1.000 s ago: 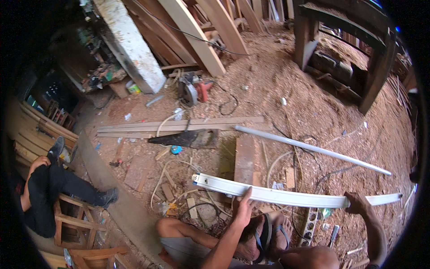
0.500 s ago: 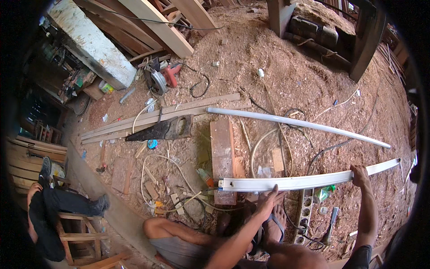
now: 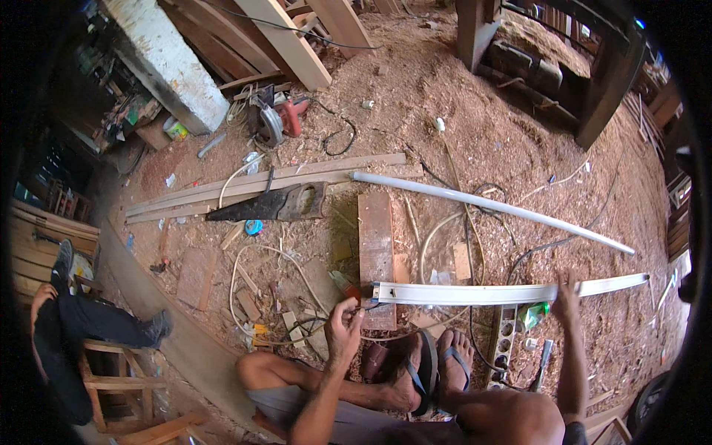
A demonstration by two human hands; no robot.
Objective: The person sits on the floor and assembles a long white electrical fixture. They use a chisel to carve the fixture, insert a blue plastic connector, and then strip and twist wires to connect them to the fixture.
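Observation:
A long white lamp batten [image 3: 475, 294] lies crosswise in front of me, its left end over a wooden block [image 3: 377, 252]. My right hand [image 3: 567, 297] is wrapped round the batten toward its right part. Just off the batten's left end, my left hand [image 3: 344, 326] pinches a thin dark wire [image 3: 368, 306] that runs to that end. Beyond the batten rests a long pale tube [image 3: 493, 211], apart from it. My sandalled feet [image 3: 426, 371] are below the batten.
A handsaw [image 3: 271, 203] lies by long wooden strips [image 3: 297, 178], with a red circular saw [image 3: 278, 119] farther back. Near my right knee are a socket strip [image 3: 505, 341] and a chisel-like tool [image 3: 544, 363]. Cables cross the shavings. Another person's leg [image 3: 111, 326] is at left.
My left hand has left the batten's underside and moved left to the wire at its end. My right hand has shifted slightly left, still on the batten.

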